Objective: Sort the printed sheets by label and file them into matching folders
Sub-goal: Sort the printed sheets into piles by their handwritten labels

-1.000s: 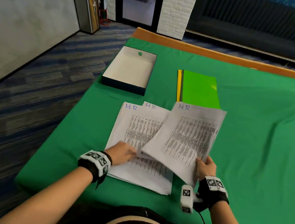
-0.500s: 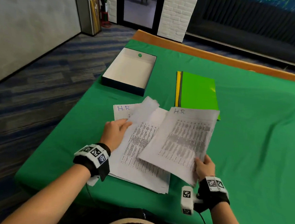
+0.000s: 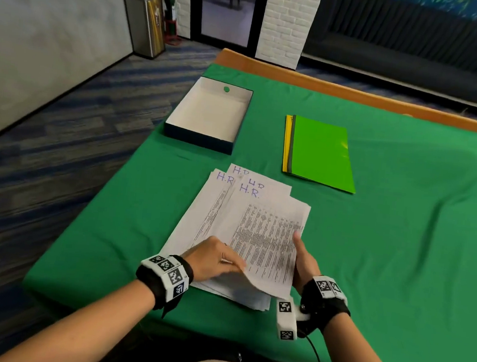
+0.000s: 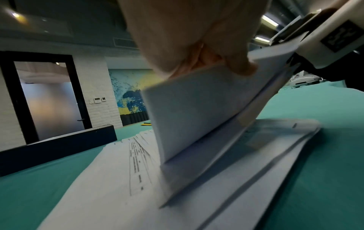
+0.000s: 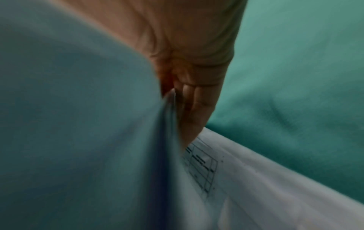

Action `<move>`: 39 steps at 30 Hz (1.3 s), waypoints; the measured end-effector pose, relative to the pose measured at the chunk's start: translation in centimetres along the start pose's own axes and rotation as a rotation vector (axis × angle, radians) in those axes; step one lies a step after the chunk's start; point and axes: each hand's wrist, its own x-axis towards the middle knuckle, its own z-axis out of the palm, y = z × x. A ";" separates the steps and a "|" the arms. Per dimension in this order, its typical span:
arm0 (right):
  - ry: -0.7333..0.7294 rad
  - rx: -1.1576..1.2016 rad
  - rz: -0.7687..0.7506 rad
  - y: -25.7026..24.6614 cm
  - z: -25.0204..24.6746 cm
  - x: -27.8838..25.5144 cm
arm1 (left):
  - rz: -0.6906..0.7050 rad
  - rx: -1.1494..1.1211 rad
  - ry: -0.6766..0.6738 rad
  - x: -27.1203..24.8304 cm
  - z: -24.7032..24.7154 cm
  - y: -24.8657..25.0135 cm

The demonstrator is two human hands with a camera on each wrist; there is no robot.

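Your left hand (image 3: 215, 261) pinches the near corner of white printed sheets (image 3: 266, 241) labelled H.R.; your right hand (image 3: 304, 263) grips their right edge (still sorting). Next, reach the bright green folder (image 3: 320, 152) beyond them.

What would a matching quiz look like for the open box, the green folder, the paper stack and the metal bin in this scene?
Things:
1. open box
2. green folder
3. paper stack
4. metal bin

Places or states:
A. under both hands, top sheets labelled H.R.
B. on the floor by the far wall
C. far left on the green cloth, white inside
D. lying shut on top of a yellow folder

Pairs: 1-C, 2-D, 3-A, 4-B
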 end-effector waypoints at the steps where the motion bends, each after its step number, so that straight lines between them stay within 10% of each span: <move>1: 0.011 -0.068 -0.013 0.0 -0.1 -0.3 | -0.045 -0.014 -0.040 -0.2 0.0 0.0; 4: 0.053 -0.181 -0.052 0.4 -0.5 -0.7 | -0.181 0.022 -0.108 -0.2 -0.2 -0.2; 13: 0.087 -0.058 0.047 1.1 -1.7 -1.0 | -0.568 0.089 0.248 2.6 -1.0 -5.3; 30: 0.212 -0.113 0.005 2.9 -3.3 -0.3 | -0.556 -0.025 0.150 3.7 -0.2 -5.2; 39: 0.484 -0.184 -0.084 0.7 -8.3 0.4 | -0.649 0.164 0.355 2.5 -1.4 -6.7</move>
